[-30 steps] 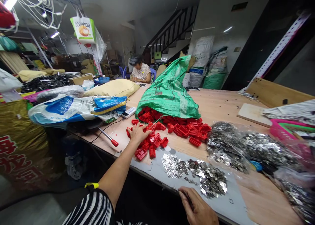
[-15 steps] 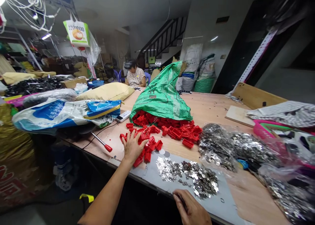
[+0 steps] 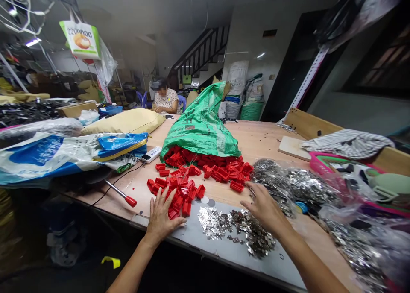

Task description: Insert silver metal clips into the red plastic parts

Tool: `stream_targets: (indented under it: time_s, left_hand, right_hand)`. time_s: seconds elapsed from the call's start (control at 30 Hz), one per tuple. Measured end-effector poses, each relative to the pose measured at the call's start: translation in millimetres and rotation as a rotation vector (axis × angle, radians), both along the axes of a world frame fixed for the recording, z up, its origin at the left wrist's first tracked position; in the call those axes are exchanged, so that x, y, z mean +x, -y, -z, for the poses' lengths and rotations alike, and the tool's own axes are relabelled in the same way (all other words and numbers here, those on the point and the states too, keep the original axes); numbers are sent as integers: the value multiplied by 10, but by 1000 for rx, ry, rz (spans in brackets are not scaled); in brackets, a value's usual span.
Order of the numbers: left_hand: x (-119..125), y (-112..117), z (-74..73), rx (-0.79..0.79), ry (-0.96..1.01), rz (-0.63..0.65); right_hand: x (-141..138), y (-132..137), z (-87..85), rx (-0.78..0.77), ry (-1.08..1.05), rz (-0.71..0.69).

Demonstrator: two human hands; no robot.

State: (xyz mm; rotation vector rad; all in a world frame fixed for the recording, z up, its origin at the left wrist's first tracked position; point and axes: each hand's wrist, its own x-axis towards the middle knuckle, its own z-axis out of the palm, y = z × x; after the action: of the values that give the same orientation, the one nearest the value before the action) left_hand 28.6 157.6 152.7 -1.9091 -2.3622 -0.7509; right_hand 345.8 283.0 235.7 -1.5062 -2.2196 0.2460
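Observation:
Red plastic parts [image 3: 181, 190] lie in a loose pile near the front of the table. My left hand [image 3: 162, 218] rests at the pile's near left side, fingers spread and touching the closest parts. More red parts spill from the mouth of a green woven sack [image 3: 201, 133] behind the pile. My right hand [image 3: 265, 207] is over the right side, thumb and fingers apart, between the red parts and small shiny metal pieces [image 3: 256, 237]. Those pieces are heaped on a grey mat [image 3: 221, 248]. Whether something small sits between the right fingers is hard to see.
Plastic bags of metal pieces [image 3: 307, 184] lie on the right, beside a pink basket [image 3: 320, 165]. At left are a lever with a red grip [image 3: 130, 201], a white device with a cable [image 3: 151, 154] and a blue-white sack [image 3: 64, 156]. A person [image 3: 166, 100] sits beyond the table.
My right hand has risen from the table's front edge and reached forward over the metal pieces. My left hand has drawn slightly back toward me, still spread. The view has turned a little right.

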Motion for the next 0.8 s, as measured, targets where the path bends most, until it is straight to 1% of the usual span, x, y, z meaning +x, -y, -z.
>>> stream_targets:
  time_s: [0.03, 0.13, 0.27, 0.33, 0.4, 0.47, 0.57, 0.67, 0.8]
  left_hand:
    - [10, -6, 13, 3, -5, 2]
    - [38, -18, 24, 15, -20, -9]
    - [56, -16, 29, 26, -33, -35]
    - [59, -18, 37, 7, -16, -45]
    - [64, -23, 44, -8, 0, -48]
    - [72, -25, 49, -8, 0, -53]
    - [88, -21, 52, 1, -19, -51]
    - [98, -17, 58, 0, -43, -42]
    - [95, -22, 74, -15, -70, -47]
  right_hand:
    - [-31, -152, -30, -33, 70, 33]
    - [-181, -560, -82, -223, 249, 82]
    - [-349, -1007, -88, -312, 313, 128]
    - [-385, -1175, -58, -356, 333, 145]
    - [-406, -1284, -7, -388, 344, 140]
    - [-430, -1330, 56, -399, 343, 117]
    - [-486, -1303, 139, -384, 319, 57]
    - [-570, -1211, 177, -365, 274, -24]
    - [-753, -1053, 181, -349, 199, -147]
